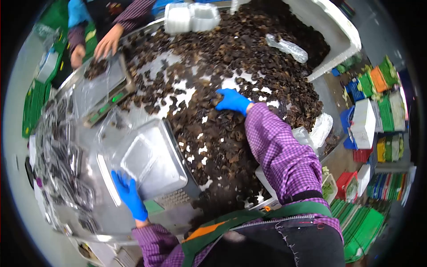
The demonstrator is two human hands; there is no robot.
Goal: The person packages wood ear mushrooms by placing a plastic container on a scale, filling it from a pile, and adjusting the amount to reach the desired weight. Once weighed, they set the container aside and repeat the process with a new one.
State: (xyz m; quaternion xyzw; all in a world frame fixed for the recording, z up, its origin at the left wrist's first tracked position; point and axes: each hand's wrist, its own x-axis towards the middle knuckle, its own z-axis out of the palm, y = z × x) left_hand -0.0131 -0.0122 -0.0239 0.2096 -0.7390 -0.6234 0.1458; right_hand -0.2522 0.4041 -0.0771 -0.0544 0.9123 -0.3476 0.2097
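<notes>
Dark wood ear mushrooms [231, 138] lie in a broad heap over the metal table. Into the middle of them reaches my right hand [234, 100], blue-gloved, its fingers and thumb closed round a few pieces. My left hand [127, 194], also gloved in blue, has its fingers apart by the near left corner of a clear plastic tray [141, 156]. That tray holds nothing and rests on the steel plate of a weighing scale [171, 180], whose keypad faces me.
Across the table, a co-worker's bare hand [109, 42] is at a second scale [106, 104] with mushrooms in a tray. Many filled clear packs [66, 151] crowd the left side. Stacked trays [191, 18] stand at the back, beside a white foam box [340, 33] tipped at the right.
</notes>
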